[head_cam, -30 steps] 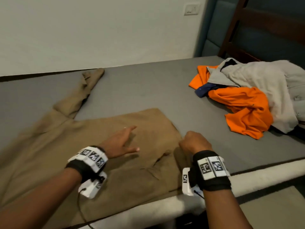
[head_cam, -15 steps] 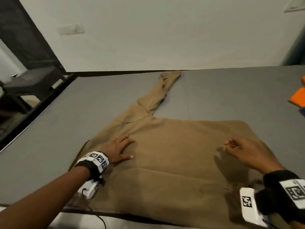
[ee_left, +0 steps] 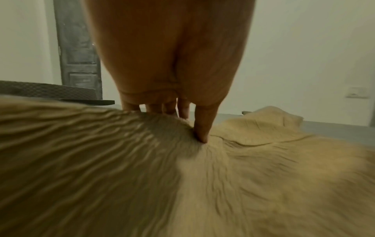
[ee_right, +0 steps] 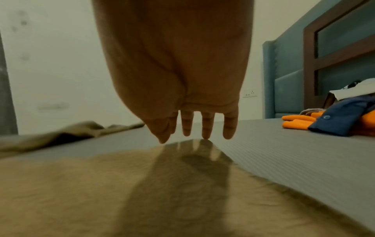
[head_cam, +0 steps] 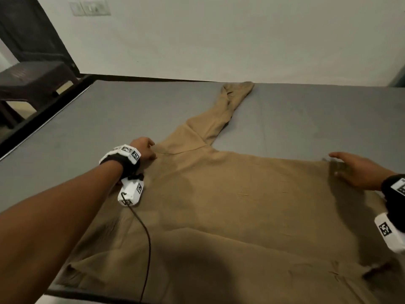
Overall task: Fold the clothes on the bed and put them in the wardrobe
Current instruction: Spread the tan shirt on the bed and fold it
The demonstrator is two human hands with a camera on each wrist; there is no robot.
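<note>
Since the earlier frame both hands have slid outward to the far corners of the tan shirt [head_cam: 241, 205]. The left hand [head_cam: 143, 148] pinches cloth at the shoulder beside the outstretched sleeve [head_cam: 228, 110]; the right hand [head_cam: 355, 170], fingers straight and apart, hovers over the far right corner. The shirt lies flat on the grey bed [head_cam: 109, 119], long axis left to right, its far edge probably next to be folded toward the person.

no readable text, only coded wrist markers [head_cam: 131, 151]
</note>
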